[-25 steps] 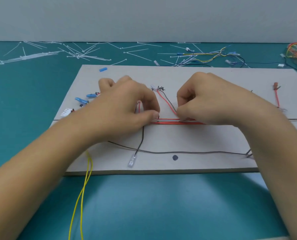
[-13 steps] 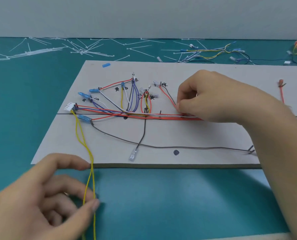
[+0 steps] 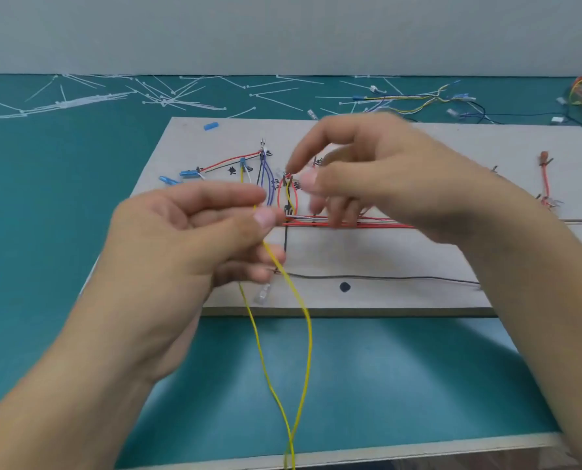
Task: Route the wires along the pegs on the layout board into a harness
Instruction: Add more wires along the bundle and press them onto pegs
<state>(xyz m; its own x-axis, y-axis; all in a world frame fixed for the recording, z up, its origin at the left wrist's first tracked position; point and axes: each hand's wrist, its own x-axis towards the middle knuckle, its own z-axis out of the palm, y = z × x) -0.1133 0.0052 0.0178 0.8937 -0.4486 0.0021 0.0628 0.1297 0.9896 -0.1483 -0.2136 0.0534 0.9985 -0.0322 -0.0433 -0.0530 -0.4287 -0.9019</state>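
left hand (image 3: 188, 239) pinches the thin yellow wire (image 3: 311, 334), its length trailing toward the person; right hand (image 3: 384, 178) hovers beyond, fingers apart, over the grey layout board (image 3: 418, 252).

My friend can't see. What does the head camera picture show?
A person's left hand pinches yellow wires above a grey layout board strung with red, blue and black wires. The right hand hovers, blurred, over the board's middle. White cable ties lie scattered behind.
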